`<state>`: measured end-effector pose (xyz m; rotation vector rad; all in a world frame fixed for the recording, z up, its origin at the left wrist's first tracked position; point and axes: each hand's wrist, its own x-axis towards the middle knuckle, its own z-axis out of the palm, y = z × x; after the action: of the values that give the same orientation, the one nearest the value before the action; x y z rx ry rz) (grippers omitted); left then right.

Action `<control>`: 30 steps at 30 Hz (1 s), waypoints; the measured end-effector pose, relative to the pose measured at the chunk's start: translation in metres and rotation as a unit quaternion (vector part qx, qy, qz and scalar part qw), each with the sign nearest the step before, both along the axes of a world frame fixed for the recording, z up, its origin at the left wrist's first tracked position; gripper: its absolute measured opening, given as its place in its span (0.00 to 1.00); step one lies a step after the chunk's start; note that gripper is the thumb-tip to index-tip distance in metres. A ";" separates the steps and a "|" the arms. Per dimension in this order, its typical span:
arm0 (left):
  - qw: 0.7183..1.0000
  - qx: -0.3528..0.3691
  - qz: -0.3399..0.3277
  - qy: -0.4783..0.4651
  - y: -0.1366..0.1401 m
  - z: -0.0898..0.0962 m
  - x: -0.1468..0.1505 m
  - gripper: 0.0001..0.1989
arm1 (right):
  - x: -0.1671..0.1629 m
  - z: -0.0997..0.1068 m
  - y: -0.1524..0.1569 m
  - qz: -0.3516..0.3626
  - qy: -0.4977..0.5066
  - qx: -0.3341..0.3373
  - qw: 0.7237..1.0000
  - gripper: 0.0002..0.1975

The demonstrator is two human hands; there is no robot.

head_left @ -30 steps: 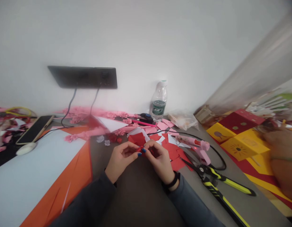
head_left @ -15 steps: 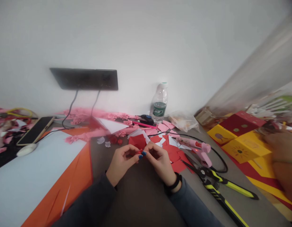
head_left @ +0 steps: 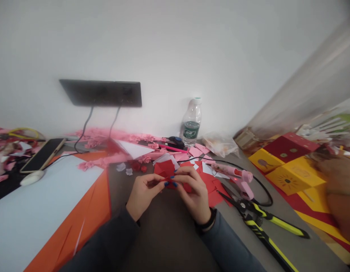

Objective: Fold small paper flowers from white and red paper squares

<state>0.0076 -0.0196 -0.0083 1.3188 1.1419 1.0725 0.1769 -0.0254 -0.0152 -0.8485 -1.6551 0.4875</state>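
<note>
Between my hands is a small piece of red paper (head_left: 167, 180), partly covered by my fingers. My left hand (head_left: 143, 192) pinches its left side between thumb and forefinger. On the other side, the thumb and fingers of my right hand (head_left: 194, 192) close on the same piece. Behind them lie larger red paper pieces (head_left: 164, 166), and red squares (head_left: 211, 184) spread out to the right. A few small red and white paper flowers (head_left: 136, 166) sit beyond my left hand.
Pliers with yellow-green handles (head_left: 259, 215) and a pink glue gun (head_left: 242, 181) with a cable lie at right. A water bottle (head_left: 191, 124) stands by the wall. White sheets (head_left: 50, 192) over orange paper fill the left. Another person's arm (head_left: 339, 189) is beside yellow and red boxes (head_left: 295, 177).
My right hand's fingers have shifted upward and spread a little along the red paper. My left hand stays nearly in place, still pinching it.
</note>
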 end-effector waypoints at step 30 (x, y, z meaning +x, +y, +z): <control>0.996 0.047 -0.014 0.078 0.003 0.003 -0.005 0.07 | 0.001 0.002 0.002 0.009 -0.027 -0.036 0.999 0.10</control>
<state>0.0027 -0.0167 -0.0056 1.5105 1.1963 1.0270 0.1783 -0.0233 -0.0133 -0.9070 -1.7047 0.5443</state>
